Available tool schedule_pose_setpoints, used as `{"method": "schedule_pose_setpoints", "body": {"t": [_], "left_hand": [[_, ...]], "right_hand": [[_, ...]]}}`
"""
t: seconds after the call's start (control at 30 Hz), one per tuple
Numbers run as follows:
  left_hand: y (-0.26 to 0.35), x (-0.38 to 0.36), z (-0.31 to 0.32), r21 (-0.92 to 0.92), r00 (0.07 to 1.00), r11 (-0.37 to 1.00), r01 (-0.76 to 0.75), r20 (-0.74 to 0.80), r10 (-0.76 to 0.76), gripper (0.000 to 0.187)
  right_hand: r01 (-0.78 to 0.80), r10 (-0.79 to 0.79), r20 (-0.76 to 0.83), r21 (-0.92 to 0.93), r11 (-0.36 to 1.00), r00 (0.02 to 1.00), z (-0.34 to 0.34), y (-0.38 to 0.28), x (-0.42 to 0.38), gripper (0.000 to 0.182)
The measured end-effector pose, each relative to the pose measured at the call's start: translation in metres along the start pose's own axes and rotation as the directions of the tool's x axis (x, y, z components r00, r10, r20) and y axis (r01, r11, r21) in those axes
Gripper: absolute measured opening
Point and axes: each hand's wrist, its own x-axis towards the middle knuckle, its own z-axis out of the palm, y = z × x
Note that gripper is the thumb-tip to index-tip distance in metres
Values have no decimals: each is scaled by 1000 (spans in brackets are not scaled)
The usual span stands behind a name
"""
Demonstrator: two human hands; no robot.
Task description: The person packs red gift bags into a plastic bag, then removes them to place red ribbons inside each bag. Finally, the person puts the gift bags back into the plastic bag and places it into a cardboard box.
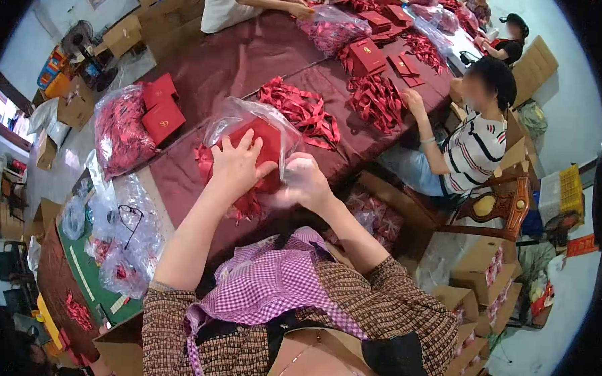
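Observation:
My left hand lies with fingers spread on a red gift box or packet, pressing its top face. Around the red packet is a clear plastic bag, whose loose film sticks up behind it. At the packet's right side, my right hand has its fingers curled on the bag's edge; motion blurs it slightly. Red ribbon pokes out under and beside the packet. Just beyond it lies a heap of red ribbons on the dark red tablecloth.
To the left sits a plastic bag full of red ribbons with red packets against it. A seated person in a striped top is at the right; another in white stands across. Cardboard boxes line the lower right.

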Motion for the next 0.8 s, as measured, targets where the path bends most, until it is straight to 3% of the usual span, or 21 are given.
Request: {"method": "schedule_pose_setpoints", "body": {"t": [0.03, 0.07, 0.13, 0.23, 0.27, 0.33, 0.37, 0.4, 0.43, 0.5, 0.57, 0.6, 0.67, 0.7, 0.77, 0.8], "left_hand": [[0, 1, -1, 3, 1000, 1000, 3, 4, -3, 65], [1, 2, -2, 1, 1000, 1000, 7, 1, -7, 65], [3, 3, -3, 11, 1000, 1000, -1, -19, 1, 61], [2, 4, -3, 0, 1000, 1000, -11, 5, 11, 67], [0, 4, 1, 6, 1000, 1000, -23, -18, 23, 67], [0, 5, -2, 0, 1000, 1000, -12, 7, 12, 66], [-2, 4, 4, 2, 998, 1000, -25, -59, 25, 64], [-3, 4, 7, 0, 996, 999, -34, -84, 34, 63], [-2, 4, 6, -5, 993, 999, -40, -110, 39, 62], [1, 0, 4, -33, 993, 999, -41, -115, 37, 61], [0, 0, 13, -1, 988, 999, -46, -146, 45, 62], [0, -1, 11, -7, 992, 1000, -30, -120, 29, 62], [-4, -1, 12, -1, 992, 1000, -21, -127, 21, 63], [-6, -2, 11, -6, 993, 1000, -16, -121, 15, 63], [-7, -1, 6, -55, 1000, 998, 9, -30, -10, 57], [-6, 0, 1, -57, 1000, 998, 15, -6, -15, 59]], "right_hand": [[100, -100, 5, 0, 995, 995, -1, 8, -1, 74], [102, -102, 10, -1, 995, 995, -2, 10, -4, 74], [231, -265, -47, -358, 905, 963, -4, 6, -4, 75], [330, -442, -137, -485, 810, 886, 12, 20, 4, 50], [328, -419, -217, -356, 875, 882, 19, 35, 6, 36], [168, -228, -330, -199, 965, 916, 21, -13, 13, 18], [198, -222, -335, -104, 975, 916, 19, -10, 13, 11], [17, 7, -371, 61, 998, 929, 22, -26, 13, 11], [124, -67, -398, 120, 985, 915, 23, -16, 16, 10], [73, 44, -432, 252, 965, 901, 17, -11, 19, 5], [98, -2, -441, 193, 976, 897, 16, -12, 32, 8], [122, -125, -339, -28, 992, 932, 7, 3, 37, 15], [-76, 98, -201, 112, 991, 975, 5, -17, 49, 24], [-42, 47, -91, 58, 997, 995, -3, -14, 49, 27], [-97, 96, -25, -15, 995, 995, -13, -30, 47, 28], [-34, 37, 25, -87, 996, 999, -27, -21, 42, 33]]}}
